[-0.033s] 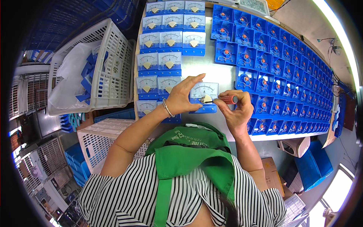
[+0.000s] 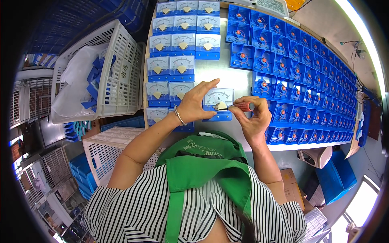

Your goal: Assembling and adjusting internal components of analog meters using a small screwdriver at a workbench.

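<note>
An ammeter (image 2: 217, 95) with a white dial face and a blue base lies on the table in front of me. My left hand (image 2: 193, 104) grips its left side, thumb at the lower edge and fingers along the upper left. In my right hand (image 2: 256, 119) is a screwdriver (image 2: 244, 106) with a red handle, held between thumb and fingers. Its dark shaft points left, and the tip reaches the cream-coloured piece (image 2: 222, 105) at the lower middle of the dial. Whether the tip sits in a screw is too small to tell.
Rows of similar ammeters (image 2: 183, 46) stand to the left. Many open blue cases (image 2: 281, 65) with red parts and wires fill the right side. A white basket (image 2: 121, 73) with blue pieces stands far left; a tray of small parts (image 2: 272, 5) sits at the back.
</note>
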The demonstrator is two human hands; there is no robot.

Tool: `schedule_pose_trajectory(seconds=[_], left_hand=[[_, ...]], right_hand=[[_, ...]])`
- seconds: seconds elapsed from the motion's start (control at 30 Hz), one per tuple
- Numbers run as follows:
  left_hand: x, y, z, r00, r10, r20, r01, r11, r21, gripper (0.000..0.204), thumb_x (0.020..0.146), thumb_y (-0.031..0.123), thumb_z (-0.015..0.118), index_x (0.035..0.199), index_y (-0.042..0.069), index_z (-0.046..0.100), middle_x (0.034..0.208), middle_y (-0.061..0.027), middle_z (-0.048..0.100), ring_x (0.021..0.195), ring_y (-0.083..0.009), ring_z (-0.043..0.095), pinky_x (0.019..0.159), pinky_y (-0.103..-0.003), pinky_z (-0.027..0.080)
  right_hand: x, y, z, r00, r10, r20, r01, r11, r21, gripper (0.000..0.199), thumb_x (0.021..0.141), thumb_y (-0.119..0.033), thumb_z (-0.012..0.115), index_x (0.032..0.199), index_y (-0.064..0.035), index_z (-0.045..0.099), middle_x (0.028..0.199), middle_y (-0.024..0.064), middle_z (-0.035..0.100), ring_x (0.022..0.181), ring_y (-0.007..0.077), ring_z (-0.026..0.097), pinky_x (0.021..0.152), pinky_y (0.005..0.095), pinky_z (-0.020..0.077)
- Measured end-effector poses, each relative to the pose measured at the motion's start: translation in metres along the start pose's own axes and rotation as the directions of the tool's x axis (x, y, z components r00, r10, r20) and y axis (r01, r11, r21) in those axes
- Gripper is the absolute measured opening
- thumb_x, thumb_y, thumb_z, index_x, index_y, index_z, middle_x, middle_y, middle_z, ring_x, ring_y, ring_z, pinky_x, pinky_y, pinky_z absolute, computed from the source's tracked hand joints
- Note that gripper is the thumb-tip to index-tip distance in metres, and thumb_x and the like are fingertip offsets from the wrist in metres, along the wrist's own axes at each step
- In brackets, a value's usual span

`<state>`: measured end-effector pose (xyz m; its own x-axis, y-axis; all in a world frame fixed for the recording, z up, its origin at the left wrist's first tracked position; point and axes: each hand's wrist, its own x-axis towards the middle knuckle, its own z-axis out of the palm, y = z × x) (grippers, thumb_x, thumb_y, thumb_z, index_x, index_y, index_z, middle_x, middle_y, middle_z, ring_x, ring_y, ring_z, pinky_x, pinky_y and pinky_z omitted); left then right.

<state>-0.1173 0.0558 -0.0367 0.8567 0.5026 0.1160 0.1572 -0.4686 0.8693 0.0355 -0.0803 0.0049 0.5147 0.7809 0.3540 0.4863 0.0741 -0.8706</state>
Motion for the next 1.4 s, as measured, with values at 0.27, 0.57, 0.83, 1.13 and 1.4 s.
schedule_pose_trajectory(seconds=[0.27, 0.57, 0.83, 1.13, 1.4], left_hand=[[-0.001, -0.003, -0.003, 0.998, -0.061, 0.008, 0.061, 0.998, -0.008, 0.092, 0.057, 0.020, 0.078, 0.140, 0.016, 0.039, 0.116, -0.0119, 0.057, 0.108, -0.0295, 0.057, 0.093, -0.037, 0.047], [-0.003, 0.000, -0.001, 0.996, -0.089, 0.027, 0.090, 0.996, -0.019, 0.094, 0.058, 0.019, 0.080, 0.142, 0.014, 0.038, 0.117, -0.0116, 0.057, 0.109, -0.0285, 0.056, 0.097, -0.037, 0.044], [-0.004, 0.002, -0.002, 0.994, -0.103, 0.049, 0.103, 0.995, -0.001, 0.095, 0.058, 0.019, 0.079, 0.143, 0.014, 0.037, 0.119, -0.0118, 0.056, 0.111, -0.0279, 0.055, 0.098, -0.036, 0.042], [0.008, 0.026, -0.014, 0.990, -0.116, 0.076, 0.137, 0.914, -0.381, 0.099, 0.061, 0.022, 0.081, 0.145, 0.007, 0.031, 0.126, -0.0112, 0.050, 0.119, -0.0228, 0.049, 0.103, -0.035, 0.037], [0.008, 0.019, -0.010, 0.968, -0.198, 0.154, 0.249, 0.820, -0.515, 0.104, 0.060, 0.026, 0.083, 0.146, 0.007, 0.029, 0.127, -0.0126, 0.048, 0.119, -0.0237, 0.049, 0.104, -0.036, 0.037]], right_hand=[[-0.002, -0.014, -0.007, 0.960, 0.231, 0.155, -0.272, 0.901, 0.337, 0.023, 0.084, 0.004, 0.065, 0.105, 0.0027, 0.055, 0.100, 0.0130, 0.068, 0.089, 0.0152, 0.065, 0.082, 0.0276, 0.0521], [-0.010, -0.009, -0.002, 0.971, 0.235, 0.053, -0.239, 0.918, 0.315, 0.023, 0.085, 0.004, 0.064, 0.106, 0.0032, 0.053, 0.099, 0.0133, 0.067, 0.089, 0.0153, 0.065, 0.080, 0.0268, 0.0527], [0.005, -0.018, -0.022, 0.966, 0.241, 0.098, -0.257, 0.820, 0.511, 0.017, 0.087, 0.005, 0.056, 0.103, 0.0009, 0.053, 0.101, 0.0156, 0.065, 0.094, 0.0185, 0.062, 0.085, 0.0324, 0.0496], [-0.036, 0.035, -0.004, 0.649, 0.622, 0.438, -0.756, 0.591, 0.282, 0.004, 0.087, -0.007, 0.062, 0.086, -0.0029, 0.063, 0.062, -0.0039, 0.053, 0.050, 0.0034, 0.043, 0.044, 0.0193, 0.0288], [-0.050, 0.049, 0.013, 0.692, 0.584, 0.424, -0.719, 0.507, 0.476, 0.008, 0.085, -0.012, 0.063, 0.079, -0.0068, 0.066, 0.066, 0.0005, 0.062, 0.053, 0.0067, 0.054, 0.046, 0.0202, 0.0405]])
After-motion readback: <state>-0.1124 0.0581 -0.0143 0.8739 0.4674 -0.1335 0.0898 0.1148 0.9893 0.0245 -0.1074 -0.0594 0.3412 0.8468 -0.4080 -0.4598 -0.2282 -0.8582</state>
